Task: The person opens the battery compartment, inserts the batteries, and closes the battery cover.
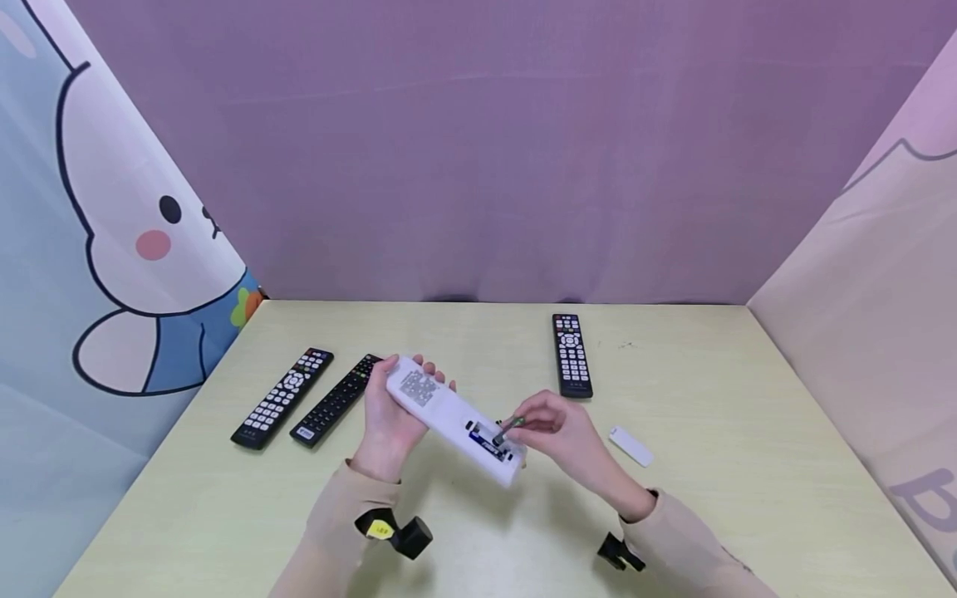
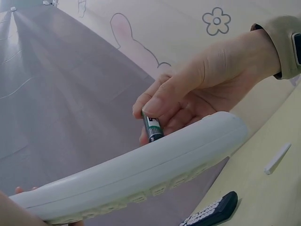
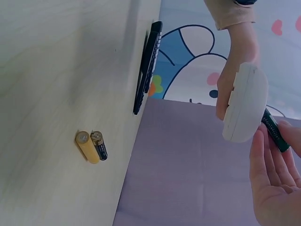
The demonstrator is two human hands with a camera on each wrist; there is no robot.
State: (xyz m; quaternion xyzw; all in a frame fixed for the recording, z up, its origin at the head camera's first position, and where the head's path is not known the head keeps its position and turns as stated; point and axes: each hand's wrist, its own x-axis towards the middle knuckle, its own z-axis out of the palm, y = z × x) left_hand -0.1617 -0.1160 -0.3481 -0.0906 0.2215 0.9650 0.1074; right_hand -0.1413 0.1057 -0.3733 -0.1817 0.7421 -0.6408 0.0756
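My left hand (image 1: 390, 423) grips a white remote control (image 1: 441, 411) by one end, its back turned up. The other end has an uncovered battery compartment, with a dark blue battery (image 1: 489, 446) lying in it. Between thumb and fingers, my right hand (image 1: 561, 432) pinches a green-and-black battery (image 2: 153, 126), tilted, one end at the compartment. In the right wrist view this battery (image 3: 275, 131) shows beside the remote's edge. A small white battery cover (image 1: 630, 446) lies on the table, close to my right wrist.
Two black remotes, one nearer the left edge (image 1: 282, 399) and one beside my left hand (image 1: 336, 401), lie on the table. Another black remote (image 1: 571, 355) lies toward the back. A yellow battery (image 3: 87, 147) and a dark-and-gold battery (image 3: 99, 145) lie together on the tabletop.
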